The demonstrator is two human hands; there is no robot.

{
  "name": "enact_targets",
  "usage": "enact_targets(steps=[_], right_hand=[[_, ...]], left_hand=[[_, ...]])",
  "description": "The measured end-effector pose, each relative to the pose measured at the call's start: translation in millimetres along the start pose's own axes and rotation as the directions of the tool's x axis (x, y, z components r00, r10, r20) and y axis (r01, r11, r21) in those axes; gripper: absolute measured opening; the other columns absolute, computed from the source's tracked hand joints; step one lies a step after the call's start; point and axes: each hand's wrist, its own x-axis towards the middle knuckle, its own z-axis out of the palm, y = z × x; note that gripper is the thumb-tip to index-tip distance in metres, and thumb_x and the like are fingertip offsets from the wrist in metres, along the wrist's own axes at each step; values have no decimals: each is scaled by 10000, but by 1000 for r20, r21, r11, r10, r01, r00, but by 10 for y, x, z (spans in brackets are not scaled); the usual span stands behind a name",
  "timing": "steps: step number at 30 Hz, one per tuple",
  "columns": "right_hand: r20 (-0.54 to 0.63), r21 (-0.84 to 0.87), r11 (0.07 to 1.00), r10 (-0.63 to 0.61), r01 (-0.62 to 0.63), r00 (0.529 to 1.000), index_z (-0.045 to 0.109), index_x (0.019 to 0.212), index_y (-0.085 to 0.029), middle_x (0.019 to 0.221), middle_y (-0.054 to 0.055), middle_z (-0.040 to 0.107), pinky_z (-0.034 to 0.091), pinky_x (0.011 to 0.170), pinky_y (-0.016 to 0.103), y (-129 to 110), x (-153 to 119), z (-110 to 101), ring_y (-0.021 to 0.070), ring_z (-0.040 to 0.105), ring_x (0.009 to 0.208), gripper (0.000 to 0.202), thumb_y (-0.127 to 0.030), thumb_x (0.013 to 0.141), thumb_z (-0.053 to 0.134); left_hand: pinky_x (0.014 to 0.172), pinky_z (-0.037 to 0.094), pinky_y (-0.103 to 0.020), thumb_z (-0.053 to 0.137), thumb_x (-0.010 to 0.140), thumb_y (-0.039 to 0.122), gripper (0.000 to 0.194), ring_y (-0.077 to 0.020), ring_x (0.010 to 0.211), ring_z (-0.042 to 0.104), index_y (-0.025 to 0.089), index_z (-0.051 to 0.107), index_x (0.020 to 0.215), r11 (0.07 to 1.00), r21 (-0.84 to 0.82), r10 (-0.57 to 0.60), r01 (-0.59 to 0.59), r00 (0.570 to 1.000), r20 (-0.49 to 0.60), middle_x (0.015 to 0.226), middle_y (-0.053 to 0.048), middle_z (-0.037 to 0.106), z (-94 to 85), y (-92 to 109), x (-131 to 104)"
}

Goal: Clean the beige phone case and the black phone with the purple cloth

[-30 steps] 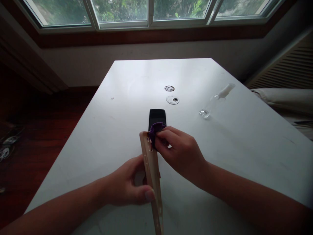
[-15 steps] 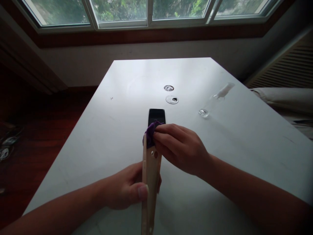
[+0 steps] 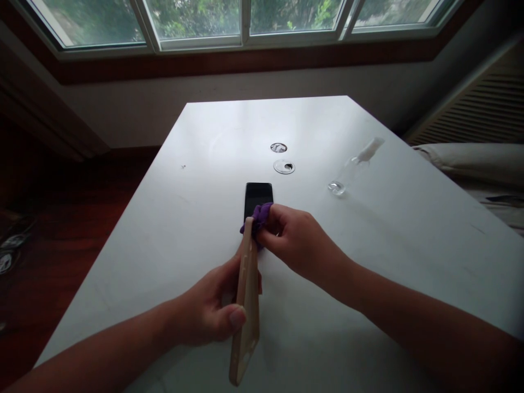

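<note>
My left hand [image 3: 216, 305] grips a beige phone case [image 3: 248, 305] on edge above the table, its thumb on the near side and fingers behind it. A bunched purple cloth [image 3: 262, 215] is pinched in my right hand [image 3: 297, 234] and touches the far end of the case. Just beyond the cloth lies a black phone [image 3: 258, 195], screen up on the white table, its near part hidden by the cloth and case.
A clear spray bottle [image 3: 352, 169] lies on its side at the right of the white table [image 3: 184, 218]. Two round fittings, one open [image 3: 279, 148] and one capped [image 3: 284, 167], are set in the tabletop behind the phone. A window [image 3: 196, 22] is beyond.
The case has turned and tilted in my left hand, and its near end is now in view. My right hand has shifted the cloth slightly at the far end. The view has moved slightly.
</note>
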Motion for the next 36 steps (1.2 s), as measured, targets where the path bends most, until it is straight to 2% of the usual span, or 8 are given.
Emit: enact_targets(steps=[5,8,12,15,22,28,31,36], right_hand=[[258,277,896,278,-346,925,572,751,-161,617,23,628,436,423,217,-32,52,-36,130,572,502,163,-294,836,614],[422,255,831,365,-495,830,550,716,-163,555,9,594,416,403,203,-46,60,-64,115,537,456,109,-228,778,612],[545,180,838,352,-516,761,558,703,-173,560,6,608,408,389,202,-7,2,-73,127,550,463,73,-227,712,606],[506,195,848,343,-492,792,563,727,-183,559,1,611,415,386,207,35,-46,-29,137,561,471,84,-256,716,604],[211,148,940,274,-307,938,567,731,-198,600,-9,630,409,411,214,90,-24,45,141,590,512,122,-306,784,584],[-7,-99,993,60,-60,998,548,720,-197,636,-27,609,341,455,230,142,-2,41,116,506,523,156,-287,836,601],[-108,-300,943,-185,146,977,512,731,-180,670,-14,585,309,520,258,170,-53,95,113,460,554,175,-227,875,599],[-173,-499,765,-548,407,818,539,763,-153,690,14,563,302,543,292,222,-79,141,127,476,582,182,-180,942,547]], left_hand=[[647,434,-264,650,857,568,587,-174,797,504,182,499,1272,997,67,40,-39,999,-12,1010,-93,539,58,-13,30],[820,493,-320,652,880,537,604,-238,979,569,196,479,1348,993,33,113,-112,993,-46,1142,-124,566,94,-14,84],[984,468,-360,584,939,549,614,-261,1134,575,246,438,1452,977,-115,175,-182,982,-73,1311,-131,569,148,11,165],[977,473,-343,552,959,549,548,-247,1133,587,283,482,1434,967,-192,143,-166,981,-129,1297,-99,608,154,9,177],[745,490,-276,547,926,626,630,-202,917,575,226,486,1408,991,-134,1,-17,993,-116,1146,-111,610,74,-28,90],[716,472,-279,537,908,668,619,-197,866,556,179,523,1287,989,-128,-85,77,995,-61,1045,-111,597,60,-24,57],[682,462,-269,531,895,686,613,-186,823,559,148,562,1188,986,-144,-96,85,993,-71,1008,-113,600,55,4,62],[638,439,-246,543,860,712,648,-160,761,541,121,596,1121,981,-169,-110,98,992,-62,968,-112,601,22,33,29]])
